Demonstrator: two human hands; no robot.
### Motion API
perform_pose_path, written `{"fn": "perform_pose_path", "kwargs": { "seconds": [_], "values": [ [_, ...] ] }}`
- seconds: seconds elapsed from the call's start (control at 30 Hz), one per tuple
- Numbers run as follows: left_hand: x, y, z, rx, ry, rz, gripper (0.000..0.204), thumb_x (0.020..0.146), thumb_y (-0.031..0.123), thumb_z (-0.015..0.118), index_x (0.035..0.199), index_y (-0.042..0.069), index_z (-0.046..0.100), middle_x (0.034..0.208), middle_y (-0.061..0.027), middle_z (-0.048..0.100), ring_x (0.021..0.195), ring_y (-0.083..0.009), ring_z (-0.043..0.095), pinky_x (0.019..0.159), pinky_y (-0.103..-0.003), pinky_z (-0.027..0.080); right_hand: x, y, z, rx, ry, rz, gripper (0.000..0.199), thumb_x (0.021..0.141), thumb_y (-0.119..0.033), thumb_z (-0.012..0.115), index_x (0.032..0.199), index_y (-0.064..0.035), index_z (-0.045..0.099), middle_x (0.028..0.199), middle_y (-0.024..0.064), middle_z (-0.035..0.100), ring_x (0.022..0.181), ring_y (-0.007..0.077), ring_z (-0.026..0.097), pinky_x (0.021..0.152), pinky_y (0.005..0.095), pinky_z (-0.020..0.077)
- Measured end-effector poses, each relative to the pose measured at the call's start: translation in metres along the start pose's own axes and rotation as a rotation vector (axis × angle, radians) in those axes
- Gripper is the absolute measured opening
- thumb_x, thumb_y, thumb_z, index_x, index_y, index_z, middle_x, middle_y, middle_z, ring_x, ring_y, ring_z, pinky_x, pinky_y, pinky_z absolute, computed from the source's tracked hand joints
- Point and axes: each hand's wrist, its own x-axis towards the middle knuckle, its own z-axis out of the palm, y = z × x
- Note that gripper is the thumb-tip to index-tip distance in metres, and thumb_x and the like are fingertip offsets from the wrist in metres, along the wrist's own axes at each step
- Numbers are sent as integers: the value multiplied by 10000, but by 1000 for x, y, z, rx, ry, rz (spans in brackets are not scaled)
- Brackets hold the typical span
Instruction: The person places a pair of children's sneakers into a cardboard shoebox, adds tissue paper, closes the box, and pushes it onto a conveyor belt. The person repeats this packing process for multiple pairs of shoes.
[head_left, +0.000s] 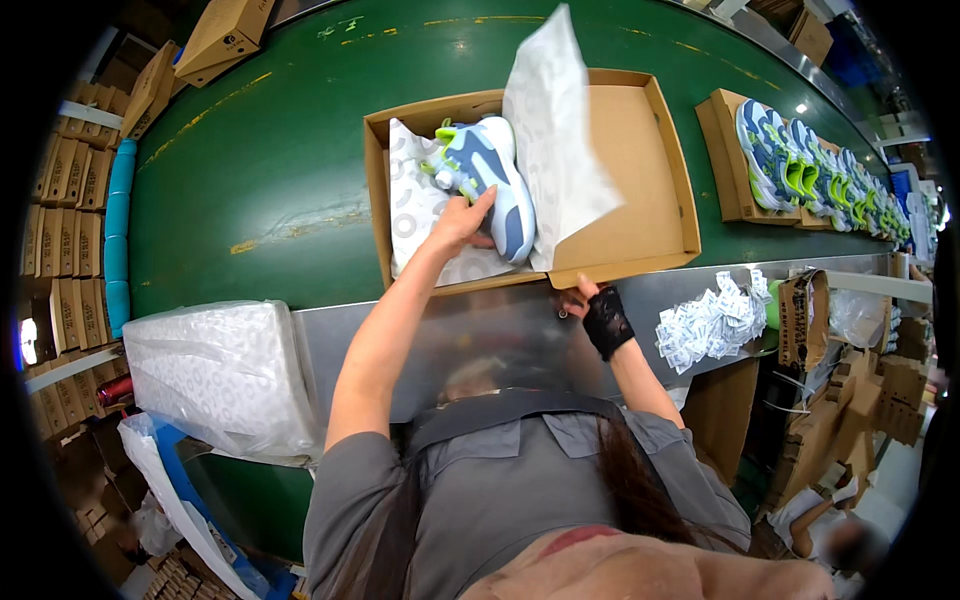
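Note:
An open brown shoe box (640, 160) lies on the green conveyor belt (260, 170), lined with white patterned tissue paper (560, 130). A white, blue and lime sneaker (495, 180) lies in the box's left half. My left hand (462, 222) rests on the sneaker's near side, fingers around it. My right hand (592, 305), with a black lace wrist cover, grips the box's near edge at the front wall.
A wrapped stack of tissue sheets (215, 375) sits at my left. A pile of small white packets (710, 320) lies on the metal ledge at right. Further boxes with sneakers (790, 160) ride the belt at right. Flat cardboard stacks (75, 190) line the left.

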Motion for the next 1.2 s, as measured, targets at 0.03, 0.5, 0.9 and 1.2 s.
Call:
{"fn": "perform_pose_path", "kwargs": {
  "seconds": [0.03, 0.5, 0.9, 1.2],
  "values": [
    [-6, 4, -2, -49, -50, -12, 620, 821, 400, 568, 1148, -105, 417, 1111, -202, 504, 912, -293, 563, 738, -402, 509, 10, 1, 4, 162, 45, 32, 479, 771, -250, 655, 1169, -69, 458, 1007, 67, 581, 886, 178, 571, 699, 275, 456],
    [-57, -31, -97, 311, 546, 449, 564, 835, 452, 496, 1056, -65, 533, 970, -164, 587, 938, -244, 530, 846, -355, 383, 35, 7, 73, -1765, 208, -1220, 564, 717, -6, 484, 1221, -257, 470, 1317, 183, 346, 1189, 383, 327, 836, 496, 341],
    [-69, 2, -112, -533, -22, 182, 565, 759, 449, 547, 1132, 27, 494, 1040, -108, 573, 897, -197, 569, 759, -314, 472, -11, -44, 111, -1692, 189, -1363, 465, 720, -76, 491, 1160, -226, 524, 1240, 164, 443, 1112, 368, 422, 788, 471, 375],
    [-261, -51, -134, -746, 269, 534, 533, 876, 416, 308, 1250, 43, 379, 1258, -130, 417, 1085, -260, 462, 876, -376, 421, -65, -45, 93, -1365, 30, -1484, 536, 621, -74, 601, 1145, -132, 506, 1219, 142, 431, 1114, 295, 431, 840, 413, 368]
  ]
}}
